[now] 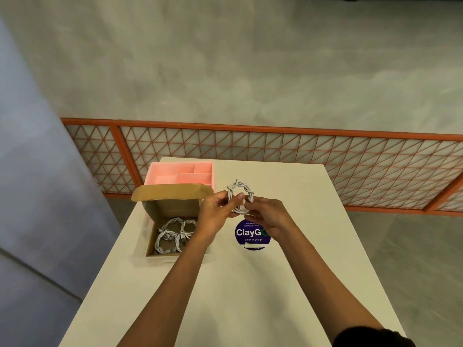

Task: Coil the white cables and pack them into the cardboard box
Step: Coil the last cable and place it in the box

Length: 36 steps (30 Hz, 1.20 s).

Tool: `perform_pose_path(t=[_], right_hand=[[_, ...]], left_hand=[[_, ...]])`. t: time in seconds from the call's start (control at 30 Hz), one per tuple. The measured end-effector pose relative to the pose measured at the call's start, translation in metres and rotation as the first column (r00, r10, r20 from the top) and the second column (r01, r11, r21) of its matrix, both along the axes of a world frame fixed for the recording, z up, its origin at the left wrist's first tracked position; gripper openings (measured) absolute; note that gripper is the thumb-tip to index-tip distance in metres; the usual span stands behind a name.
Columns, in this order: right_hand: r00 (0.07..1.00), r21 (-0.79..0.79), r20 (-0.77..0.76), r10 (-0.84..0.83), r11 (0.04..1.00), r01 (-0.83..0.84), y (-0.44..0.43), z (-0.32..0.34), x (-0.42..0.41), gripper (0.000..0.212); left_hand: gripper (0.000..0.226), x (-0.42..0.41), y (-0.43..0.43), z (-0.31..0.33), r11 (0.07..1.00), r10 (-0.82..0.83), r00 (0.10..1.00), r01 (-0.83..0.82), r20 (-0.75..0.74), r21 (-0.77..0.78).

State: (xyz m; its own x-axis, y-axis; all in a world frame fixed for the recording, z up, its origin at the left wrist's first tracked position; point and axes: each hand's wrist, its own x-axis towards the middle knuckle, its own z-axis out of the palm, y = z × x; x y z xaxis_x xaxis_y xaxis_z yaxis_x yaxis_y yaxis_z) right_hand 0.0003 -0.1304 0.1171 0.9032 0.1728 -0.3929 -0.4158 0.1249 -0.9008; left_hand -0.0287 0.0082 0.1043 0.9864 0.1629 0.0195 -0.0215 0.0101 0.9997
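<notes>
White cable (pixel 240 197): wound into a small loop with its tail twisted round the strands. It is held up off the counter (pixel 225 296), about mid-counter, just right of the box.

Nearest, two bare forearms reach in from the bottom edge, with a dark sleeve on the right one. The left hand (pixel 215 214) pinches the loop's left side with the thumb on the front. The right hand (pixel 265 219) pinches the lower right, fingers curled at the wrap. The hands are close together, both clamped on the same loop.

Under the right hand a round purple sticker (pixel 250 236) lies on the counter, partly hidden.

Left of the hands is the cardboard box (pixel 172 206), open with its flap up. Several coiled cables (pixel 172 234) lie inside; the count is unclear.

Behind the box is a pink divided tray (pixel 160 171); whether it touches the box or sits just beside it, can't tell. Farther back is an orange lattice railing (pixel 250 146), with grey floor beyond.

Handling, judged:
- The cable is light, soft, floppy and a bit springy.
- The loop will likely pop open if the twisted tail is let go.
- Best grip is across all strands at the wrap, not on a single strand.
- It is not fragile, but avoid a sharp kink by the plug ends.
- One hand should be enough to carry it to the box.
</notes>
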Motion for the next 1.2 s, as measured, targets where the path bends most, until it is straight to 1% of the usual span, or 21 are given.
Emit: perform_pose_path(t=[0.17, 0.27, 0.33, 0.4, 0.5, 0.63, 0.77, 0.83, 0.9, 0.93, 1.03, 1.1, 1.2], right_hand=[[0.999, 0.041, 0.042, 0.031, 0.999, -0.033, -0.001, 0.001, 0.0, 0.025], [0.996, 0.027, 0.063, 0.07, 0.997, -0.072, 0.002, 0.002, -0.002, 0.017], [0.995, 0.055, 0.053, 0.084, 0.995, -0.087, 0.004, 0.0, -0.003, 0.018], [0.994, 0.138, 0.017, 0.104, 0.985, -0.105, 0.005, -0.002, -0.003, 0.023], [0.993, 0.328, -0.03, 0.111, 0.94, -0.095, 0.005, -0.005, -0.004, 0.011], [0.995, 0.568, -0.077, 0.068, 0.823, -0.012, 0.008, -0.01, -0.007, 0.011], [0.993, 0.701, -0.107, 0.054, 0.712, 0.037, 0.013, -0.01, -0.014, 0.015], [0.993, 0.73, -0.104, 0.058, 0.683, 0.036, 0.014, -0.009, -0.017, 0.016], [0.994, 0.718, -0.095, 0.045, 0.695, 0.037, 0.013, -0.009, -0.019, 0.022], [0.995, 0.696, -0.092, 0.033, 0.717, 0.04, 0.011, -0.009, -0.018, 0.023], [0.998, 0.593, -0.061, -0.01, 0.804, 0.044, 0.008, -0.009, -0.016, 0.013], [1.0, 0.515, -0.019, -0.018, 0.857, 0.025, 0.007, -0.012, -0.011, 0.014], [0.998, 0.322, 0.046, -0.038, 0.946, 0.021, 0.004, -0.016, -0.007, 0.013]], left_hand=[[0.022, -0.003, 0.003, -0.001, 0.991, 0.008, 0.998, -0.016, -0.059, -0.133], [0.022, -0.004, 0.006, -0.001, 0.959, 0.011, 0.994, -0.042, -0.113, -0.281], [0.02, -0.005, 0.007, 0.0, 0.921, -0.01, 0.989, -0.05, -0.149, -0.387], [0.02, -0.006, 0.006, 0.001, 0.875, -0.032, 0.986, -0.052, -0.165, -0.482], [0.021, -0.006, 0.004, 0.004, 0.819, -0.059, 0.986, -0.041, -0.154, -0.573], [0.02, -0.006, -0.005, 0.01, 0.765, -0.052, 0.988, -0.053, -0.145, -0.642], [0.021, -0.004, -0.01, 0.008, 0.719, -0.054, 0.979, -0.097, -0.194, -0.688], [0.021, -0.003, -0.009, 0.006, 0.751, -0.051, 0.979, -0.093, -0.198, -0.654], [0.018, -0.001, -0.007, 0.005, 0.828, -0.043, 0.984, -0.061, -0.172, -0.557], [0.017, -0.001, -0.005, 0.004, 0.867, -0.034, 0.987, -0.048, -0.154, -0.495], [0.019, 0.0, 0.002, 0.005, 0.957, 0.022, 0.993, -0.053, -0.113, -0.284], [0.028, 0.001, 0.007, 0.003, 0.985, 0.041, 0.994, -0.058, -0.104, -0.162], [0.038, 0.0, 0.011, 0.0, 0.997, 0.046, 0.991, -0.053, -0.126, -0.055]])
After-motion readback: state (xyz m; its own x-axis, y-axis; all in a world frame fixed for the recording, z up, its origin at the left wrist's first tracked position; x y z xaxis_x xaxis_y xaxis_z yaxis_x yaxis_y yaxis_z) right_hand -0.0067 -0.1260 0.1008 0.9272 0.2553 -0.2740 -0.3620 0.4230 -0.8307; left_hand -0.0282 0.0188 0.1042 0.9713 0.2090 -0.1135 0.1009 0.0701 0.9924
